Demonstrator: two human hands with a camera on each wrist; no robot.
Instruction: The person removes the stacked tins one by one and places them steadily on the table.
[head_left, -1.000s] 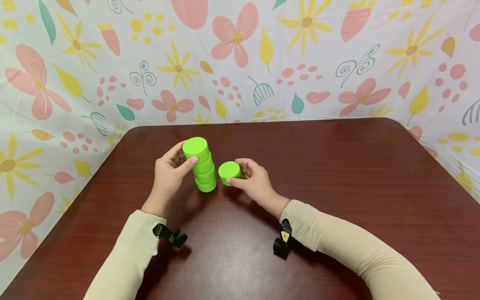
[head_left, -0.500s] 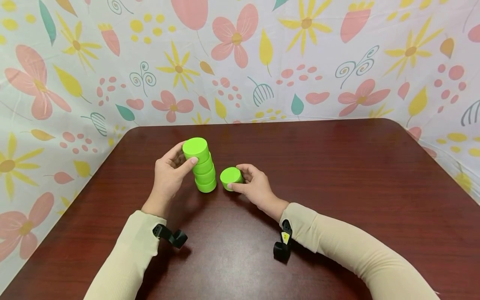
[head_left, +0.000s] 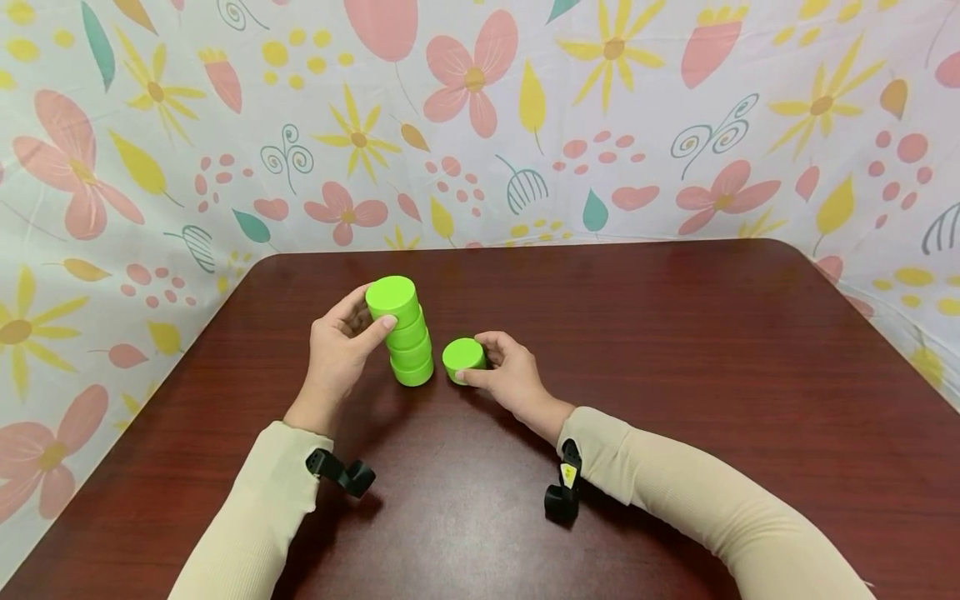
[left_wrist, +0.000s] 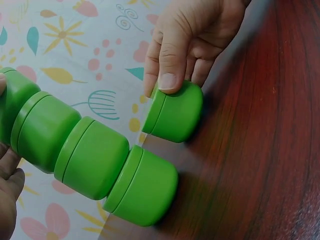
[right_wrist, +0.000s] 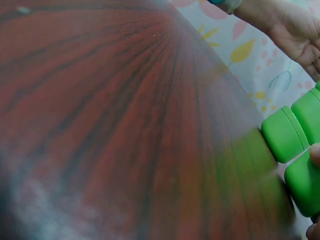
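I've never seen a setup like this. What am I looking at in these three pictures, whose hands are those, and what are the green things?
No machine here: a person works with two bare hands and wears three small cameras. The wide picture comes from a camera on the head, looking down at a dark red-brown table with flowered cloth behind it. The other two come from cameras strapped to the wrists, so they show the same things very close and tilted.

On the table stands a stack of green jars, four round lidded pots one on another. The left hand grips the top one between thumb and fingers. Beside the stack, apart from it, sits a single green jar, which the right hand holds from the side. In the left wrist view you see that jar under the right hand's fingers, next to the stack.
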